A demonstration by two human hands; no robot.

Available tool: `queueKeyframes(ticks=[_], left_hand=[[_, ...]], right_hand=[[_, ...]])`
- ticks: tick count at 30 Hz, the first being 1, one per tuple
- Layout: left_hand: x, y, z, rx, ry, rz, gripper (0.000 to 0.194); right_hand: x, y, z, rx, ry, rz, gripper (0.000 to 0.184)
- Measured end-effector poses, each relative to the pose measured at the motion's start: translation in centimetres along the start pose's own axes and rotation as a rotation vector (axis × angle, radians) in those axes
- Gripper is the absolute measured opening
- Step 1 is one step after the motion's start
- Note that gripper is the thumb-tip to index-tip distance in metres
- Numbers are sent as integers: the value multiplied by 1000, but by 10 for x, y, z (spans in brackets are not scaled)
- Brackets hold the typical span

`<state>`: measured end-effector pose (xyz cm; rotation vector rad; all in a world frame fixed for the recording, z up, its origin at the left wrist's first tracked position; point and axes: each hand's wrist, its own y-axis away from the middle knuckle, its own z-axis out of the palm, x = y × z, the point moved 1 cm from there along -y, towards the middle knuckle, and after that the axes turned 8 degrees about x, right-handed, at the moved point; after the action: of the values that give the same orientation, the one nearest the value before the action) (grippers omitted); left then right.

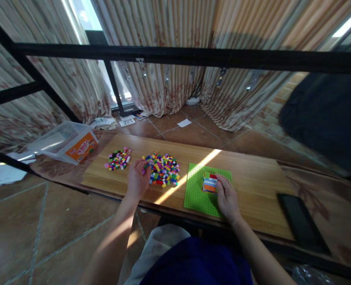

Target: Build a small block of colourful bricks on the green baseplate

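Note:
My left hand (pixel 138 177) is at the left edge of the larger pile of loose toy bricks (pixel 164 168), fingers curled in a pinch. Whatever sits between its fingertips is too small to name. On a green studded baseplate (pixel 194 194) stands a small toy brick build (pixel 209 184) with red, white, blue and orange rows. My right hand (pixel 228 198) grips this build at its right side, with thumb and fingers bent together. Part of the baseplate's right side is hidden beneath that hand.
A smaller pile of bricks (pixel 118 159) lies left of my left hand. Beyond it stands a clear plastic box (pixel 70 142) with an orange label. A dark phone-like slab (pixel 301 221) rests at the wooden board's (pixel 258 178) right end. A black metal bar (pixel 175 54) crosses ahead.

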<state>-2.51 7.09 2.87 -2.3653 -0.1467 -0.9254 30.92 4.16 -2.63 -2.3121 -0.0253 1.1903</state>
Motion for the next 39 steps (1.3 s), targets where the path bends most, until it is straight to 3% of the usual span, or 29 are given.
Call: queueKeyframes(ticks=[3, 6, 10, 14, 20, 31, 35, 39], left_hand=[[28, 23, 1, -83, 323, -278, 27], [63, 58, 12, -296, 636, -590, 33], [101, 95, 30, -561, 932, -880, 32], [121, 106, 41, -738, 1069, -1003, 31], [128, 102, 45, -872, 1032, -1015, 29], [132, 106, 50, -884, 945, -942, 26], [126, 101, 51, -744, 796, -737, 28], [118, 84, 67, -568, 639, -444, 33]], right_hand=[[-8, 0, -3, 67, -10, 24, 37], [-29, 4, -9, 134, -35, 11, 34], [-68, 18, -17, -25, -86, -76, 35], [-87, 34, -23, -150, -97, -64, 32], [-79, 38, -31, -166, -128, -16, 21], [-70, 30, -39, -139, -62, -35, 16], [-46, 4, -36, -14, -51, 23, 18], [-21, -28, -21, -9, -69, 111, 23]])
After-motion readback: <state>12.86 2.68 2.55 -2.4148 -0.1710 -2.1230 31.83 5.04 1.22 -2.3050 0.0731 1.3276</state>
